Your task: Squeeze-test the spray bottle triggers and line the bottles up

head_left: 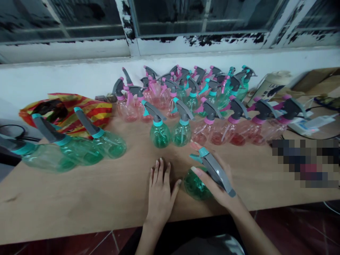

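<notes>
My right hand [215,182] is wrapped round a green spray bottle [196,182] with a grey and turquoise trigger head, near the table's front edge. Some of its fingers are hidden behind the bottle. Flat on the wood, fingers stretched out, my left hand [161,186] lies just left of that bottle and holds nothing. Beyond the hands stand two upright green spray bottles [159,134]. To their right is a row of several pink spray bottles [217,132]. Several more green spray bottles [111,143] appear at the left, looking tilted.
More pink and green spray bottles crowd together by the wall at the back. A red and yellow plastic bag [87,117] lies at the left on the wooden table [79,205]. A white container [273,86], cardboard [318,81] and cables are at the right.
</notes>
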The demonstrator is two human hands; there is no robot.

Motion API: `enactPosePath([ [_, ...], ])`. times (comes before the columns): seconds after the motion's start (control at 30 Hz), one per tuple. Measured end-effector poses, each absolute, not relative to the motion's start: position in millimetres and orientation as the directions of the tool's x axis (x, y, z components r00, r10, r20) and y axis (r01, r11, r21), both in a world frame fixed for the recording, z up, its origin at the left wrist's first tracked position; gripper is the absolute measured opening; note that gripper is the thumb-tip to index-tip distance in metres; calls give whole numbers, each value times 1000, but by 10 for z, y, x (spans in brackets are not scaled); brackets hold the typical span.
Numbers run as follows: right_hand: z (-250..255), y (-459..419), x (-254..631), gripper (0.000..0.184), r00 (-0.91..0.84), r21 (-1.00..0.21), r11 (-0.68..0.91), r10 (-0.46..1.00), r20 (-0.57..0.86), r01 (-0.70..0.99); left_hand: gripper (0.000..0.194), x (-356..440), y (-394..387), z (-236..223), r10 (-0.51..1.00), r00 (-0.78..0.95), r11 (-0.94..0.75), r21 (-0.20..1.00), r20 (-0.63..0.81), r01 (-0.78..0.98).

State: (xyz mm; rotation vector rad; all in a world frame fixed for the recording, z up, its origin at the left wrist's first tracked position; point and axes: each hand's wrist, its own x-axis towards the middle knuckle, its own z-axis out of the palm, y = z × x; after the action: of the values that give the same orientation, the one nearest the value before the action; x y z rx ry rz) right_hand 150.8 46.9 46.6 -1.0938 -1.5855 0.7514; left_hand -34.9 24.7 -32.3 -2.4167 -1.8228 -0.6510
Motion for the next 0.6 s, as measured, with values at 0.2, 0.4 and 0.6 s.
enactPosePath([
  [0.2,479,475,1507,51,-67,-884,402,915,398,239,54,-358,246,-339,909,214,-302,209,358,930],
  [0.4,477,472,1510,49,-90,-883,398,917,388,248,53,-351,249,-340,910,203,-296,224,362,928],
  [0.6,531,472,1496,27,-109,-836,454,890,443,308,53,-348,250,-321,906,215,-305,211,365,929],
])
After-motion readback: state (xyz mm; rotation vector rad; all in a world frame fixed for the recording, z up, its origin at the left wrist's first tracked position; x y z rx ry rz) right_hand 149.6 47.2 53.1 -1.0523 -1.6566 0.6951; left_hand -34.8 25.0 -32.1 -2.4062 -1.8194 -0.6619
